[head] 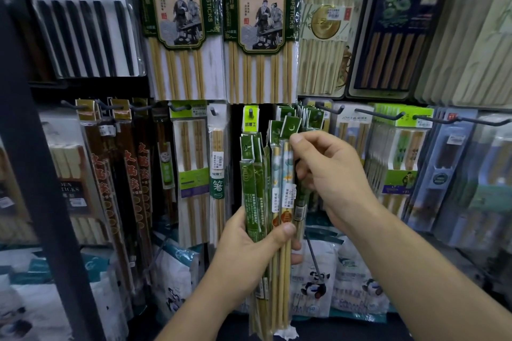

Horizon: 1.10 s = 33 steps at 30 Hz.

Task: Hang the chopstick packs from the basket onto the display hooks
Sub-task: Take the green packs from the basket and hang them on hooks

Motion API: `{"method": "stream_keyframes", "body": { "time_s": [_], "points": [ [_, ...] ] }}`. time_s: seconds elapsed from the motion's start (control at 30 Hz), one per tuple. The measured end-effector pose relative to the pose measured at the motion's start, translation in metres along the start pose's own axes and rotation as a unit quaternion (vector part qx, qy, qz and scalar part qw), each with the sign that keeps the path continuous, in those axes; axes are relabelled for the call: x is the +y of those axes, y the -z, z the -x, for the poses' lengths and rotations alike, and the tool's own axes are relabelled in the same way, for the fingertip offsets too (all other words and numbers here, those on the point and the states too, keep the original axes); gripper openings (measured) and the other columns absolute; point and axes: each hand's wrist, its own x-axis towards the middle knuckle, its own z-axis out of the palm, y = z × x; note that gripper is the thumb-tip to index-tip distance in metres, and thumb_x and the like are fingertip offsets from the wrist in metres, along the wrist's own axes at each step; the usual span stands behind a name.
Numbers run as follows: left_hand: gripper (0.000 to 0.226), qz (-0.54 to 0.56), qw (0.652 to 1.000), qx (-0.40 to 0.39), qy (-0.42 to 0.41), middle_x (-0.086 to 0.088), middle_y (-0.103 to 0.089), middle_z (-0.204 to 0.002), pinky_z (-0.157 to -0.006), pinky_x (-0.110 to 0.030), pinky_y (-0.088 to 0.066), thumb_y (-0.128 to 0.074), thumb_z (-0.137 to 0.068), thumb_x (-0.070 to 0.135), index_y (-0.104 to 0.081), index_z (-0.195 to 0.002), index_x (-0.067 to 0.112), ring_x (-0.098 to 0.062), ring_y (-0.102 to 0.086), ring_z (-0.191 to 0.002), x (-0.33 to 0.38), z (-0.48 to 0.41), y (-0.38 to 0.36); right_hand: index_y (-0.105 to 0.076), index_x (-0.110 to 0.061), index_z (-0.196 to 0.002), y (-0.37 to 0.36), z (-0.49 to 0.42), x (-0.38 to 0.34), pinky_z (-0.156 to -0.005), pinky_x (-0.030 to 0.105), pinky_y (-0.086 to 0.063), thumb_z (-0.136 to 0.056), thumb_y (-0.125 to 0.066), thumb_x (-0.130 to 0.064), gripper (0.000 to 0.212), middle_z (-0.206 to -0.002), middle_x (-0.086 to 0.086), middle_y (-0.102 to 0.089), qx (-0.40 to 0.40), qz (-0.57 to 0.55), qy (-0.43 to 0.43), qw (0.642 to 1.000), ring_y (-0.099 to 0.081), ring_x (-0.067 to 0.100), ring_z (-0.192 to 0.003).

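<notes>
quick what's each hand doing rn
left hand: grips a bundle of chopstick packs
right hand: pinches one pack near its green tab

Bare left hand (249,253); bare right hand (333,174)

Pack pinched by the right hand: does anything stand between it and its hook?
Only the green packs already hung there, crowded right above and behind the pinched pack. Whether room is left there cannot be seen.

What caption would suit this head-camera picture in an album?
Left hand grips a bundle of chopstick packs; right hand pinches one pack's header near the display hooks.
</notes>
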Motion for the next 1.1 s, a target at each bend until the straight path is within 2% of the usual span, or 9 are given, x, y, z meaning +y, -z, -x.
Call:
{"method": "stream_keyframes", "body": {
  "time_s": [0.1,0.2,0.3,0.37,0.6,0.73,0.87,0.93,1.1],
  "points": [
    [0.017,-0.007,1.0,0.002,-0.005,-0.007,-0.079,-0.095,-0.07,-0.042,-0.065,-0.079,-0.078,0.027,-0.074,-0.087,0.04,-0.03,-0.078,-0.086,0.001,0.001,-0.001,-0.073,-0.027,-0.072,0.0,-0.004,-0.003,-0.047,0.016,-0.041,-0.097,-0.068,-0.023,0.026,-0.064,-0.001,-0.059,0.034,-0.018,-0.01,0.999,-0.051,0.007,-0.053],
    [0.017,-0.031,0.999,0.038,-0.013,0.005,-0.08,-0.094,-0.067,-0.021,-0.061,-0.074,-0.079,0.035,-0.073,-0.078,0.052,-0.011,-0.077,-0.086,0.003,0.001,-0.003,-0.07,-0.026,-0.066,0.004,-0.013,-0.006,-0.053,0.022,-0.042,-0.097,-0.066,-0.019,0.032,-0.062,-0.006,-0.055,0.108,-0.035,-0.01,0.993,-0.047,0.008,-0.055],
    [0.01,-0.005,0.998,0.063,-0.006,-0.015,-0.073,-0.09,-0.065,-0.03,-0.064,-0.075,-0.074,0.039,-0.073,-0.083,0.04,-0.035,-0.075,-0.086,0.001,-0.002,0.0,-0.066,-0.025,-0.064,0.009,-0.021,-0.006,-0.062,0.028,-0.041,-0.096,-0.066,-0.022,0.033,-0.06,-0.009,-0.049,0.151,-0.005,0.011,0.988,-0.044,0.008,-0.058],
    [0.012,-0.009,0.998,0.07,-0.004,-0.013,-0.07,-0.085,-0.065,-0.032,-0.064,-0.075,-0.074,0.041,-0.072,-0.086,0.038,-0.044,-0.074,-0.081,0.0,-0.003,0.002,-0.065,-0.024,-0.066,0.012,-0.025,-0.004,-0.064,0.028,-0.044,-0.097,-0.066,-0.024,0.031,-0.059,-0.011,-0.05,0.16,0.011,0.01,0.987,-0.046,0.007,-0.058],
    [0.013,-0.034,0.999,0.035,-0.014,-0.003,-0.067,-0.071,-0.064,-0.037,-0.064,-0.074,-0.076,0.035,-0.073,-0.09,0.036,-0.026,-0.071,-0.066,0.0,-0.002,0.001,-0.066,-0.016,-0.073,0.014,-0.035,0.004,-0.06,0.02,-0.046,-0.096,-0.066,-0.022,0.024,-0.063,-0.005,-0.051,0.171,0.036,0.005,0.985,-0.046,0.006,-0.059],
    [0.034,-0.057,0.998,0.03,-0.014,-0.005,-0.069,-0.076,-0.061,-0.033,-0.063,-0.078,-0.074,0.034,-0.068,-0.102,0.018,-0.026,-0.071,-0.066,0.001,0.0,0.001,-0.065,-0.014,-0.072,0.017,-0.036,0.009,-0.066,0.025,-0.047,-0.095,-0.067,-0.024,0.025,-0.065,0.0,-0.051,0.169,0.045,0.0,0.985,-0.046,0.01,-0.059],
    [0.022,-0.08,0.997,0.017,-0.005,-0.004,-0.073,-0.072,-0.06,-0.023,-0.06,-0.079,-0.073,0.038,-0.068,-0.092,0.039,-0.025,-0.073,-0.06,0.005,0.001,0.001,-0.066,-0.017,-0.081,0.017,-0.027,0.01,-0.056,0.013,-0.044,-0.093,-0.072,-0.031,0.019,-0.064,-0.011,-0.054,0.204,0.078,0.043,0.975,-0.048,-0.001,-0.056],
    [0.019,-0.084,0.996,0.01,-0.001,-0.004,-0.074,-0.073,-0.06,-0.023,-0.06,-0.08,-0.075,0.035,-0.068,-0.077,0.051,-0.024,-0.074,-0.06,0.007,0.001,-0.001,-0.069,-0.018,-0.082,0.015,-0.019,0.009,-0.057,0.012,-0.045,-0.094,-0.07,-0.032,0.018,-0.066,-0.01,-0.059,0.184,0.089,0.063,0.977,-0.051,-0.003,-0.059],
    [0.023,-0.077,0.997,0.001,0.011,-0.004,-0.077,-0.078,-0.06,-0.021,-0.06,-0.079,-0.077,0.034,-0.068,-0.073,0.054,-0.024,-0.075,-0.064,0.007,0.002,-0.003,-0.074,-0.021,-0.078,0.004,-0.003,0.005,-0.052,0.016,-0.044,-0.097,-0.067,-0.027,0.021,-0.063,-0.003,-0.061,0.039,0.08,0.048,0.995,-0.054,0.006,-0.056]
  ]
}}
